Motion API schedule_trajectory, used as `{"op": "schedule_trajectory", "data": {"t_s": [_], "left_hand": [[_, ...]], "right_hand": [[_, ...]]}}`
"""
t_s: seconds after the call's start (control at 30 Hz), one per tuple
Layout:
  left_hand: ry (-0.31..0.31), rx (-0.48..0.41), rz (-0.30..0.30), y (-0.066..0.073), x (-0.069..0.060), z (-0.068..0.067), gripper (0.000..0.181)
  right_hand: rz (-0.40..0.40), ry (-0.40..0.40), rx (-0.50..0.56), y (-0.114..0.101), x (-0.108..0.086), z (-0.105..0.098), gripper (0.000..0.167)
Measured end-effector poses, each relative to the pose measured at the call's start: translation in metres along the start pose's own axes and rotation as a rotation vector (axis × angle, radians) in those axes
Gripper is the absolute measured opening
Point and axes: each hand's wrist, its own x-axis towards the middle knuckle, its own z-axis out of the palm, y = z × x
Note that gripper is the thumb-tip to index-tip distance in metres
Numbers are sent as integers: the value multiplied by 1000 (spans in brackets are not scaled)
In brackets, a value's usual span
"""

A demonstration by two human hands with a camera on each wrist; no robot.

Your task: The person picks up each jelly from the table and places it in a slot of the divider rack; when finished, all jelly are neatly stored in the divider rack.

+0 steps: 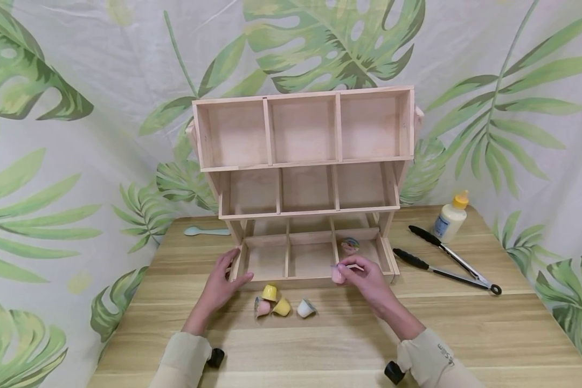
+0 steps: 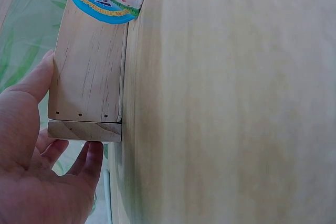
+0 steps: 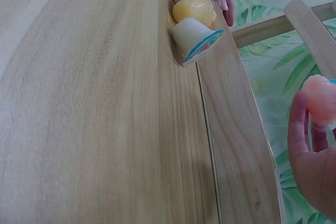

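Pink and small, a jelly cup [image 1: 338, 276] is pinched in the right hand's [image 1: 370, 283] fingertips at the bottom tier's front edge. The left hand [image 1: 221, 283], thumb and fingers spread, touches the wooden rack's [image 1: 303, 132] bottom left corner. Four other cups [image 1: 282, 307] lie in front; tongs [image 1: 458, 276] and a bottle [image 1: 449, 221] sit right.

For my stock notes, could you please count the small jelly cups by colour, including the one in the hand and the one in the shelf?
Pink cups: 2, one in the right hand
Yellow cups: 2
White cup: 1
Cup in shelf, colour unclear: 1
Total: 6
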Motion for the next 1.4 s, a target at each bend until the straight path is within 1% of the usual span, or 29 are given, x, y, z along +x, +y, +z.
{"op": "schedule_trajectory", "data": {"t_s": [0.1,0.17,0.33,0.43,0.63,0.77,0.9,1.0,1.1,1.23,1.4], "left_hand": [[-4,-6,-6,0,0,0,83],[-2,-2,-1,-1,0,0,82],[-6,3,-4,-1,0,0,83],[-7,0,-5,0,-1,0,84],[0,-6,4,2,-2,0,82],[-1,-10,2,2,-2,0,82],[-6,-4,-10,1,-1,0,83],[-8,1,-16,1,-1,0,84],[-9,-3,-25,0,-1,0,84],[-14,-3,-30,-2,-1,0,85],[-14,-12,-16,-3,0,1,86]], "right_hand": [[-9,-1,-15,0,0,-2,23],[-8,-10,-28,-1,0,-3,25],[1,-50,-38,-4,-1,-6,42],[1,-65,-42,-5,-1,-7,47],[7,-50,-85,-6,0,-12,49],[-21,-54,-140,-8,1,-16,51],[-52,-35,-200,-10,3,-22,55],[-60,-22,-230,-12,4,-26,57],[-67,-20,-266,-15,5,-31,56],[-75,6,-324,-16,6,-37,53],[-98,26,-352,-16,9,-45,51]]}}
